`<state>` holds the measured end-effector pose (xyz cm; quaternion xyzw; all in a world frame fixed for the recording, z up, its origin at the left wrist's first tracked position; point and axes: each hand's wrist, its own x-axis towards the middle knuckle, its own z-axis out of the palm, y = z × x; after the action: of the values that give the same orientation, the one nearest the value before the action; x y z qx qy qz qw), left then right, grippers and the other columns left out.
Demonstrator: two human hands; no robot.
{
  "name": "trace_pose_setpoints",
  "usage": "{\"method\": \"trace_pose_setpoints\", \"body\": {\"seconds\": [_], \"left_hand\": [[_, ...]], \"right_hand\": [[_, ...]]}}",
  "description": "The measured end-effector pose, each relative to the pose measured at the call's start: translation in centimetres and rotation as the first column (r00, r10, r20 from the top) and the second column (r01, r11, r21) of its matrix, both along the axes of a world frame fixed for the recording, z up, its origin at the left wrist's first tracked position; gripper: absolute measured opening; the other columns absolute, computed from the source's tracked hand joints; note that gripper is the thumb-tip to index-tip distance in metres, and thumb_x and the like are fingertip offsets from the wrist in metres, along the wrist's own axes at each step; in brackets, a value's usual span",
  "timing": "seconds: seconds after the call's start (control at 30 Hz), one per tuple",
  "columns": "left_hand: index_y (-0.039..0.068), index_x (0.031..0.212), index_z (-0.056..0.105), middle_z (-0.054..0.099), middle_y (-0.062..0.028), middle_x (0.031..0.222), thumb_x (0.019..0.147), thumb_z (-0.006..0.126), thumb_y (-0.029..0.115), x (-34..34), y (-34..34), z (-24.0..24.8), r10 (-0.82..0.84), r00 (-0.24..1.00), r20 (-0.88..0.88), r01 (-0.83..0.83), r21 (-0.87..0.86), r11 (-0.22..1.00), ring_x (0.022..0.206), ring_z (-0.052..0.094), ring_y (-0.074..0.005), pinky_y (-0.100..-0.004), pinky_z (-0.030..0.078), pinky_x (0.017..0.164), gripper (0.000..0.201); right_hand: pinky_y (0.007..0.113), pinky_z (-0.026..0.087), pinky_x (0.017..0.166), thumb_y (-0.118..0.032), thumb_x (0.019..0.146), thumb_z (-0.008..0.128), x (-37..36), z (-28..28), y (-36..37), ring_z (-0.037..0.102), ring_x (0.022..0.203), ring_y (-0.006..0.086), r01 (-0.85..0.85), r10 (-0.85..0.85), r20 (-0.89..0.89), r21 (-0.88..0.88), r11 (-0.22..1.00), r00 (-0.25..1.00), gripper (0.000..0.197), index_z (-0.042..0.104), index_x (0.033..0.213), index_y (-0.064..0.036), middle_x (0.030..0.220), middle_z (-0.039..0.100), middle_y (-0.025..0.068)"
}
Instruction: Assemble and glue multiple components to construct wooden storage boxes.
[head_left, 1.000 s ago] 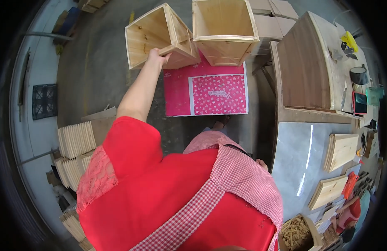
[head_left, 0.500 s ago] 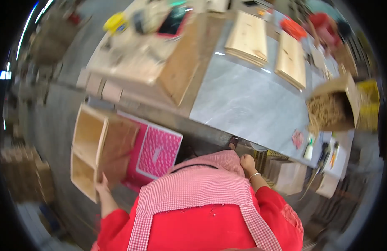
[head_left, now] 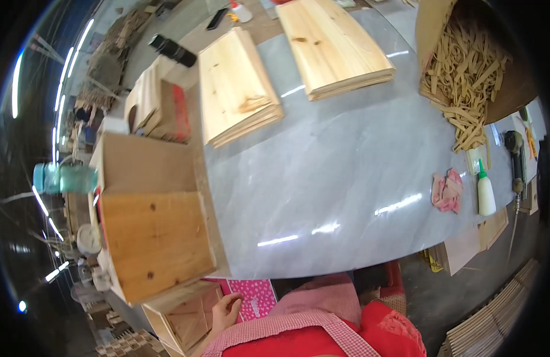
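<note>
1. Left hand low in view, fingers spread, resting on open wooden box below the table edge, beside a pink sheet.
2. Right hand out of view.
3. Grey tabletop: two plank stacks, glue bottle, pink rag.
4. Workshop clutter around.

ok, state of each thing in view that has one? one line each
left hand: open, fingers resting on the wooden box below the table edge
right hand: not in view
wooden box: on the floor, open side up, empty
cardboard box: open, full of thin wood strips
glue bottle: lying on the table, green cap on
pink cloth: crumpled
plank stacks: flat, stacked
</note>
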<state>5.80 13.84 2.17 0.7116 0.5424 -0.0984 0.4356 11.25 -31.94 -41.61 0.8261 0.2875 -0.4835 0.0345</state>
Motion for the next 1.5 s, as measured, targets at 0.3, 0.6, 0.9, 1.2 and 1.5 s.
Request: {"method": "trace_pose_setpoints", "body": {"seconds": [0.3, 0.6, 0.9, 1.2, 1.5], "left_hand": [[0.003, 0.117, 0.065, 0.069, -0.0144, 0.112, 0.092, 0.062, 0.007, 27.6, 1.6, -5.5, -0.633, 0.698, 0.334, 0.572, 0.271, 0.774, 0.099, 0.067, -0.0224, -0.0322, 0.052, 0.086, 0.025], [-0.003, 0.12, 0.061, 0.063, -0.0197, 0.109, 0.09, 0.067, 0.03, 52.4, 7.2, -10.0, -0.249, 0.768, 0.59, 0.109, 0.264, 0.958, 0.095, 0.065, -0.0302, -0.0383, 0.052, 0.084, 0.046], [-0.004, 0.108, 0.066, 0.069, -0.023, 0.102, 0.079, 0.074, 0.042, 56.0, 9.7, -13.3, -0.056, 0.927, 0.37, -0.008, 0.169, 0.986, 0.097, 0.067, -0.0358, -0.0427, 0.051, 0.086, 0.055], [-0.003, 0.104, 0.066, 0.071, -0.0215, 0.1, 0.079, 0.074, 0.038, 55.9, 7.8, -11.9, 0.008, 0.908, 0.419, -0.04, 0.068, 0.997, 0.096, 0.068, -0.0347, -0.042, 0.052, 0.082, 0.049], [-0.001, 0.104, 0.056, 0.065, -0.0116, 0.097, 0.088, 0.071, 0.03, 39.1, -1.6, -11.6, 0.258, 0.655, 0.71, -0.1, -0.257, 0.961, 0.088, 0.064, -0.0209, -0.0343, 0.054, 0.075, 0.038]], "right_hand": [[0.049, 0.034, 0.11, -0.046, 0.09, 0.055, 8.0, 1.3, 2.5, 0.049, 0.131, 0.0314, 0.317, -0.486, 0.092, 0.649, 0.691, 0.869, 0.049, 0.067, 0.122, -0.012, 0.14, 0.054, 0.0164], [0.042, 0.054, 0.08, -0.034, 0.091, 0.059, 26.5, 31.6, 8.1, 0.066, 0.091, 0.0431, 0.559, -0.488, -0.293, 0.253, 0.789, 0.822, 0.034, 0.069, 0.102, -0.0036, 0.096, 0.068, 0.0225], [0.048, 0.041, 0.099, -0.016, 0.091, 0.061, 55.0, 38.1, 30.7, 0.051, 0.114, 0.0418, -0.07, -0.733, 0.347, 0.922, 0.381, 0.585, 0.042, 0.053, 0.126, 0.0056, 0.12, 0.055, 0.025], [0.051, 0.049, 0.084, -0.046, 0.092, 0.055, 68.5, 32.5, 33.4, 0.065, 0.092, 0.0446, 0.257, -0.702, 0.402, 0.73, 0.634, 0.588, 0.054, 0.069, 0.092, 0.0066, 0.09, 0.069, 0.0269], [0.027, 0.048, 0.043, -0.032, 0.093, 0.065, 52.7, 32.5, 22.3, 0.057, 0.057, 0.0129, 0.395, -0.762, -0.049, 0.875, 0.279, 0.646, 0.038, 0.058, 0.081, 0.0034, 0.072, 0.061, 0.0079]]}}
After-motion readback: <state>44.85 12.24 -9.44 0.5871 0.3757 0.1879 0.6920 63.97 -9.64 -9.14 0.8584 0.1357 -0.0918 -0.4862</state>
